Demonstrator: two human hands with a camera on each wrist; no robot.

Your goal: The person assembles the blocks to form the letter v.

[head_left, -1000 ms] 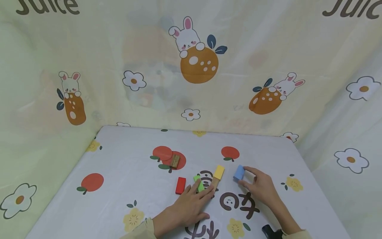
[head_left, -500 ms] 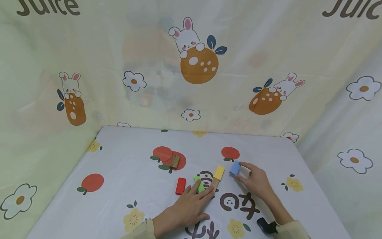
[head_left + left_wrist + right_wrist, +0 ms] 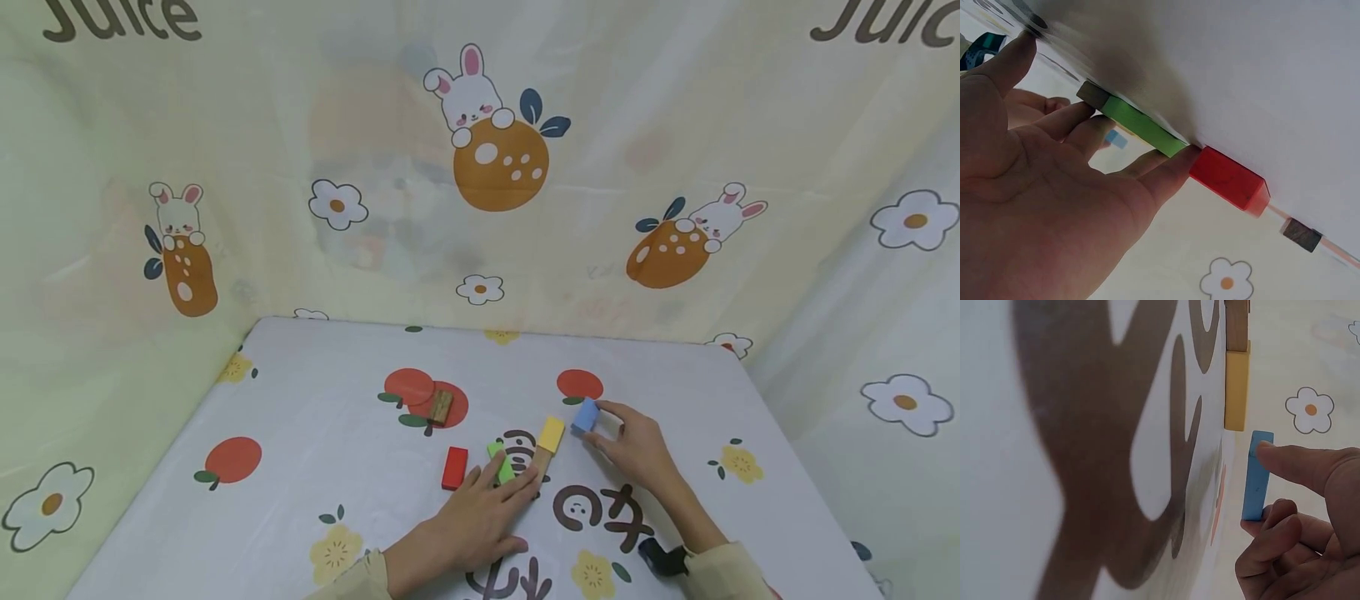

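Blue block: we see the blue block (image 3: 586, 417) in the right hand (image 3: 641, 450), just beyond and to the right of the yellow block (image 3: 551, 434) and apart from it; we cannot tell whether its underside touches the table

Right hand: we find it pinching the blue block at the ends, thumb on one and fingers on the other, the gap between them only as wide as the block; in the right wrist view the remaining fingers curl below it

Left hand: we see the left hand (image 3: 480, 521) palm down, fingers extended and spread over the green block (image 3: 506, 469) and touching it, with no grip closed around anything

Wooden block: we see the tan wooden block (image 3: 542, 463) end to end with the yellow block, touching it, its near end at the left hand's fingertips

Red block: we place the red block (image 3: 453, 468) left of the green one, near the left fingertips; contact with them is hard for us to judge

Dark brown block: we spot the dark brown block (image 3: 441, 407) farther back, lying on a printed red fruit

Table: we look down on a white table cover (image 3: 322, 433) printed with red fruits, yellow flowers and brown lettering

Curtain: behind, we see a pale curtain (image 3: 360, 125) with rabbits, fruit and white flowers
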